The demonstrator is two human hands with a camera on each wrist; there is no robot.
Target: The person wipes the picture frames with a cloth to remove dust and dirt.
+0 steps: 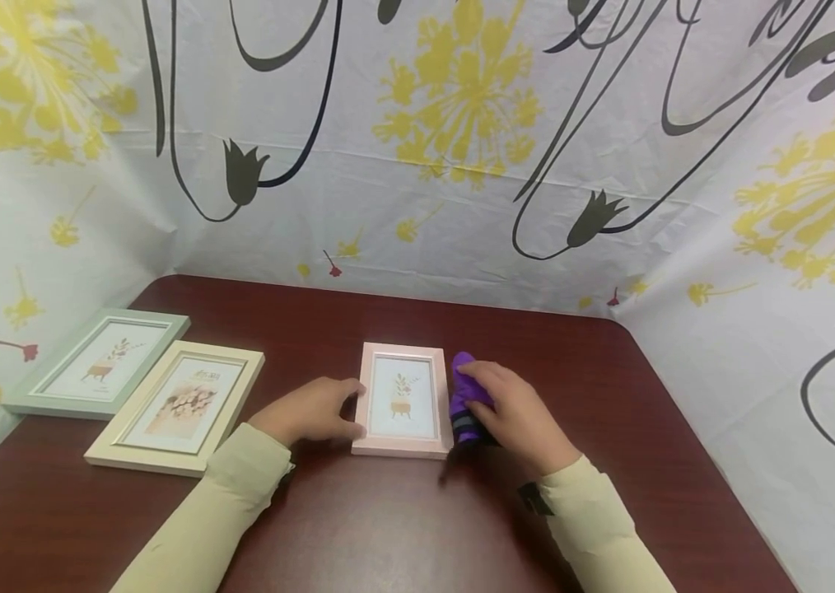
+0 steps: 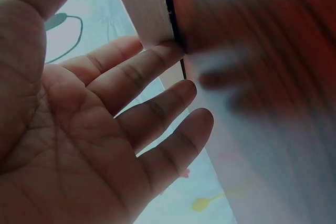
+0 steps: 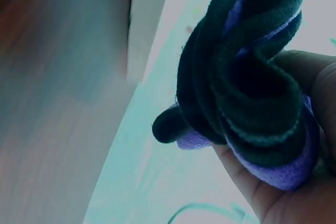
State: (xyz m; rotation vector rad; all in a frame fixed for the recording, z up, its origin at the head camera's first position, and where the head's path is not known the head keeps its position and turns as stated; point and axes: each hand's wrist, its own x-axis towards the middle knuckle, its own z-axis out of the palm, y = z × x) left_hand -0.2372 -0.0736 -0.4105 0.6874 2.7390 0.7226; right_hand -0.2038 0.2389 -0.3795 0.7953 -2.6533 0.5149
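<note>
Near the middle of the worktop (image 1: 632, 428), a folded purple cloth (image 1: 464, 383) is gripped by the right hand (image 1: 514, 408), and the left side of the pink picture frame (image 1: 400, 399) is touched by the nearly straight fingers of the left hand (image 1: 314, 410). The frame is laid flat, just beside the cloth. It is judged light, stiff and possibly fragile in front; hold should be taken at its sides. The cloth is judged soft and easily pinched. Toward the left edge, a cream picture frame (image 1: 179, 405) and a sage-green picture frame (image 1: 102, 361) are laid.
</note>
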